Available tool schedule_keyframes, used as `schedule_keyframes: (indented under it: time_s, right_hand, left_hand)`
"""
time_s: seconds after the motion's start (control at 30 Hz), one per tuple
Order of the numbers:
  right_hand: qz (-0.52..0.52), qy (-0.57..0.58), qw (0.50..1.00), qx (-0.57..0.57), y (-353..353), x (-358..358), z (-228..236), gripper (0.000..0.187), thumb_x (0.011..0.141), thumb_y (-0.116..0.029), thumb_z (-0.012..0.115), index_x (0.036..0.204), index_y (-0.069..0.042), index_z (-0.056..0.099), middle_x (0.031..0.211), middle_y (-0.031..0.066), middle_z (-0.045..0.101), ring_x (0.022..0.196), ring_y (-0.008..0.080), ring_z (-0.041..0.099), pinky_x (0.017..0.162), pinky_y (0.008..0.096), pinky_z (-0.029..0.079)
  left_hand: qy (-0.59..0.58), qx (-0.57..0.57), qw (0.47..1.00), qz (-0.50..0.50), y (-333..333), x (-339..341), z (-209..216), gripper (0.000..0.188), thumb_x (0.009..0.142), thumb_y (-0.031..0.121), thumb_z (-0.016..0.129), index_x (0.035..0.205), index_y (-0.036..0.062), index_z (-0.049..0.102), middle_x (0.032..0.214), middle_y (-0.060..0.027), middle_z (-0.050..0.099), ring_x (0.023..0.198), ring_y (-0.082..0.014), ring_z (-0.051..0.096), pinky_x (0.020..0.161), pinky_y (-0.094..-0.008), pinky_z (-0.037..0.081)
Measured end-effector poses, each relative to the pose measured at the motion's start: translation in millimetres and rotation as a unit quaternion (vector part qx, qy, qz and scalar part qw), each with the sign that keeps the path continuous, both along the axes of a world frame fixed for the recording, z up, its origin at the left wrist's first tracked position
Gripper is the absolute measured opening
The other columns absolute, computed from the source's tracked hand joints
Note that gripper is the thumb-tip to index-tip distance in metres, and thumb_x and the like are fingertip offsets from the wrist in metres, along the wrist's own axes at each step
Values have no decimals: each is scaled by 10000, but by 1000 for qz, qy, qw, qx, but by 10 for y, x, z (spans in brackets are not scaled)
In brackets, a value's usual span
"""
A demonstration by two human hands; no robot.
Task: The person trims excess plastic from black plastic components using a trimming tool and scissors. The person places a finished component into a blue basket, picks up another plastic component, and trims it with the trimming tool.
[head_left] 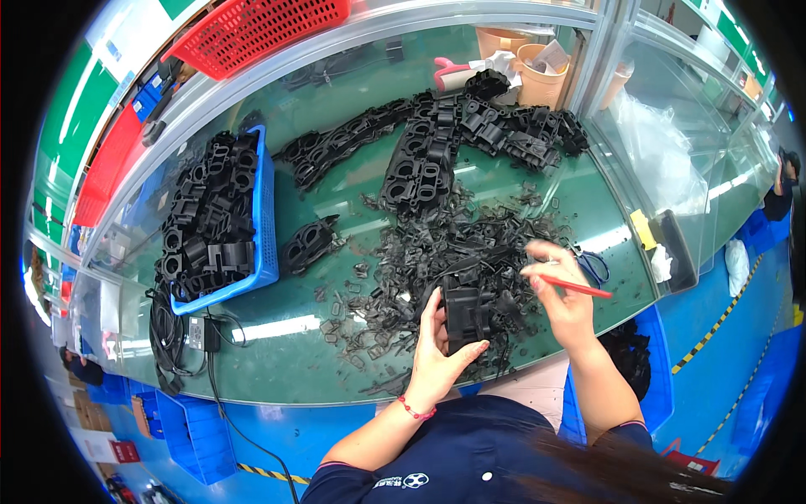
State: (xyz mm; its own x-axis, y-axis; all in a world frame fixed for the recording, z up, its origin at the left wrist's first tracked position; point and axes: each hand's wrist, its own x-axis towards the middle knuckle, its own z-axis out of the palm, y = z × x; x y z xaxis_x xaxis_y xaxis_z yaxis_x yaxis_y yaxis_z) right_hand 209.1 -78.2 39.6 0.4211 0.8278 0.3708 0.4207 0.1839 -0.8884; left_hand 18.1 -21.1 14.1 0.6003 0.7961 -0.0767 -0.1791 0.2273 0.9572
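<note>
My left hand [437,357] is closed around a black moulded plastic part [467,315] near the front of the green table. The thumb lies along the part's near edge. To the right of it, my right hand [566,309] grips a slim red pen-shaped tool [581,287], whose working tip I cannot make out. The tool stands apart from the part. Beneath and beyond both hands spreads a heap of black plastic scraps [403,260]. A single similar black part [309,244] lies on the table further left.
A blue basket [267,227] full of black parts stands at the left, beside a coiled cable [168,336] and a power adapter [204,333]. Rows of black parts [420,160] lie at the back. Brown bins [540,80] stand behind. A blue crate [659,370] is below the right edge.
</note>
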Motion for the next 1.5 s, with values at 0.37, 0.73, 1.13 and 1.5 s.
schedule_keyframes:
  time_s: [0.37,0.73,1.13,1.5]
  right_hand:
    - [117,78,990,4,-98,-437,-122,127,826,-125,608,882,-32,674,1046,108,616,1134,309,473,968,429,343]
    - [119,190,974,-31,-122,-469,-227,124,863,-93,578,914,-14,658,1077,102,549,1108,214,442,791,277,453]
    - [36,-148,988,-6,-119,-520,-166,155,763,-109,667,917,-124,671,1031,37,617,1074,259,523,1001,490,253]
    - [-17,-323,942,93,-90,-305,-270,161,728,-97,626,889,-82,623,911,57,653,847,179,638,1059,505,145]
  left_hand:
    - [11,-42,999,-24,-37,23,-134,902,739,83,722,1401,25,112,1292,-134,373,1182,-206,419,951,-320,399]
    - [-31,36,998,-30,-75,23,-330,838,863,598,357,1411,33,69,1356,-134,309,1216,-219,385,987,-341,368]
    - [4,136,990,-23,-88,76,-180,815,888,590,302,1401,12,43,1365,-170,280,1250,-246,335,1033,-355,278]
    - [-81,-207,975,22,-44,59,-251,395,887,165,566,1156,95,285,1110,-105,504,982,-117,507,851,-260,438]
